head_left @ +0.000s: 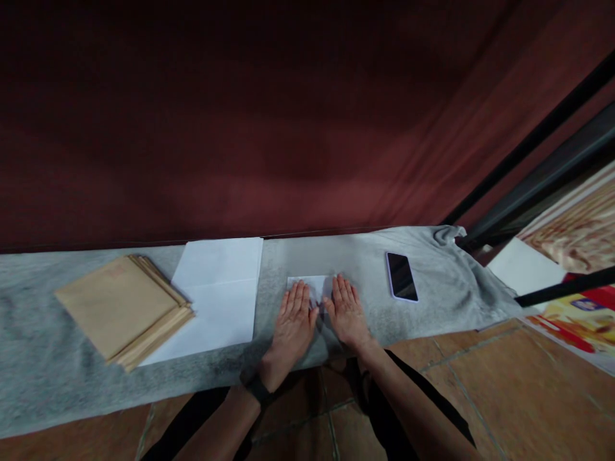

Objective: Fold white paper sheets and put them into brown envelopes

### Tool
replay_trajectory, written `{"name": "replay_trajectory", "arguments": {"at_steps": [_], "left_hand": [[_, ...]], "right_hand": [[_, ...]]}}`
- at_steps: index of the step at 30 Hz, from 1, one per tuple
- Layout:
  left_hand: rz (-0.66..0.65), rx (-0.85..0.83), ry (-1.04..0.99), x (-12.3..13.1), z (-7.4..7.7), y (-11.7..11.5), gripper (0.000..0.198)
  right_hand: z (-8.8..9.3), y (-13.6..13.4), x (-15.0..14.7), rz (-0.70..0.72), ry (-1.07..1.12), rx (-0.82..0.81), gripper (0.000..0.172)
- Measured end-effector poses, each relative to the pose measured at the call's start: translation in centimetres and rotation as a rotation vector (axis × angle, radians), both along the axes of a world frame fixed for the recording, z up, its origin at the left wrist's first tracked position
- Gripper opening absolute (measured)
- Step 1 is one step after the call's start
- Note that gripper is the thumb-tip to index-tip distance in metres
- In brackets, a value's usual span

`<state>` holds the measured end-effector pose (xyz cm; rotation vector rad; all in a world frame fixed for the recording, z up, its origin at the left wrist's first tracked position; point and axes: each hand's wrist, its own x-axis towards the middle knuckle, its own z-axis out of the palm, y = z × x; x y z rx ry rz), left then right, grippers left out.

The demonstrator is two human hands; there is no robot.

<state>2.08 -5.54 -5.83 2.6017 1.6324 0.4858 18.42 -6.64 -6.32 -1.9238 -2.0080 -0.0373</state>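
Head view: paper [316,286] under left hand [294,315] and right hand [346,312].
Both lie flat, fingers straight, grasping nothing. Bare cloth [312,254] opens at twelve o'clock, its near edge at six; across gaps, sheets [225,298] at nine, phone [402,277] at three.

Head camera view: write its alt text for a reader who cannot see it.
A person's left hand and right hand lie flat on a small white paper on a grey cloth. Left of them, a stack of brown paper overlaps larger white paper; to the right lies a phone with a dark screen.
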Motion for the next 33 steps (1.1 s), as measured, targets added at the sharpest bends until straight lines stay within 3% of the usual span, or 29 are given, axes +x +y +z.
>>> {"name": "replay_trajectory", "arguments": {"at_steps": [3,6,14,20,26,29,33], "left_hand": [[-0.103,-0.004,0.033,0.5,-0.8,-1.1,0.060],[-0.120,0.004,0.064,0.3,-1.4,-1.6,0.064],[0.002,0.080,0.042,-1.3,-1.7,-1.5,0.068],[0.051,0.098,0.008,-2.8,-2.0,-1.7,0.080],[0.093,0.135,-0.012,-3.1,-1.4,-2.1,0.076],[0.032,0.147,-0.029,-2.0,-0.9,-2.4,0.071],[-0.112,0.147,-0.025,-0.2,-1.3,-3.1,0.070]], "right_hand": [[0.2,-0.5,-1.3,0.167,0.057,-0.014,0.062],[-0.2,-1.3,-2.2,0.249,0.055,-0.003,0.062],[-1.2,-2.2,0.2,0.201,-0.081,0.099,0.067],[-1.2,-2.6,1.6,0.160,-0.108,0.087,0.068],[-1.3,-3.1,2.4,0.105,-0.093,0.078,0.070],[-0.6,-3.0,2.1,0.097,-0.061,0.079,0.068],[0.2,-3.0,0.6,0.234,-0.012,0.047,0.063]]}}
